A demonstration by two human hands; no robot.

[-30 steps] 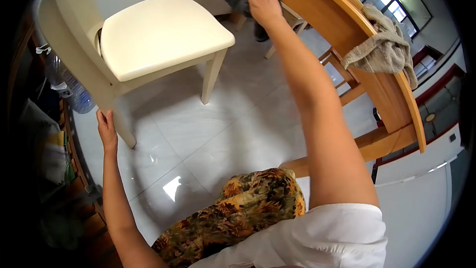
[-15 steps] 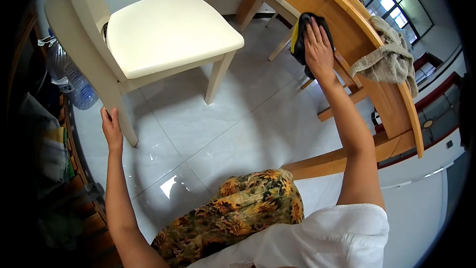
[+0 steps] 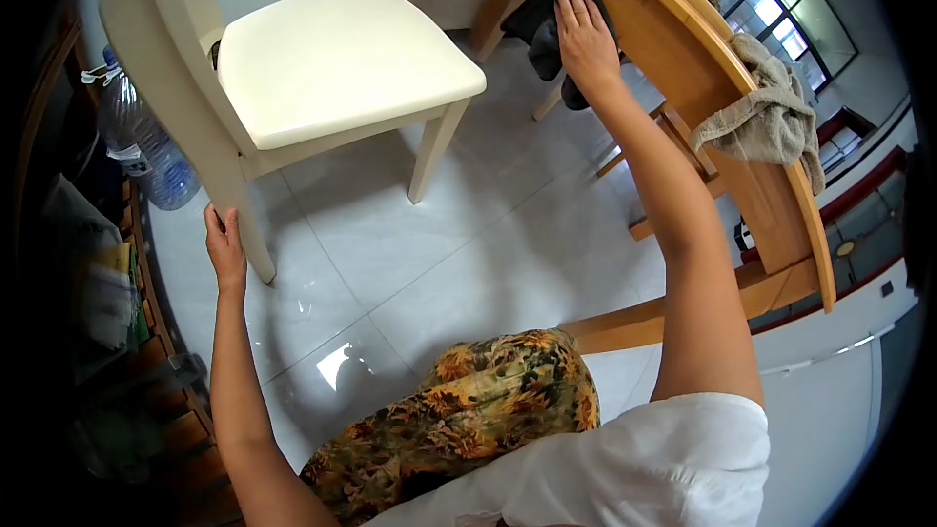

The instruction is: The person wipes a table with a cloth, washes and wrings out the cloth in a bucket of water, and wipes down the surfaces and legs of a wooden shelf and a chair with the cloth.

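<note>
My right hand (image 3: 588,44) lies over a black cloth (image 3: 539,29), fingers stretched along it, and presses it to the curved side of the wooden table (image 3: 673,44). Part of the cloth hangs loose below and left of the hand. Low on the left, my left hand (image 3: 225,249) is at the rear leg of a cream chair (image 3: 351,63). Its thumb and fingers are apart and slightly bent; whether it touches the leg I cannot tell.
A grey-beige towel (image 3: 766,117) drapes over the table edge. A large clear plastic bottle (image 3: 146,151) stands behind the chair at left, near a slatted wooden rack (image 3: 181,410) with bags. A wooden table foot (image 3: 625,325) crosses the tiled floor on the right.
My right hand has slid the black cloth up and to the left along the table's side. The yellow patch on the cloth is out of sight. My left hand stays by the chair leg.
</note>
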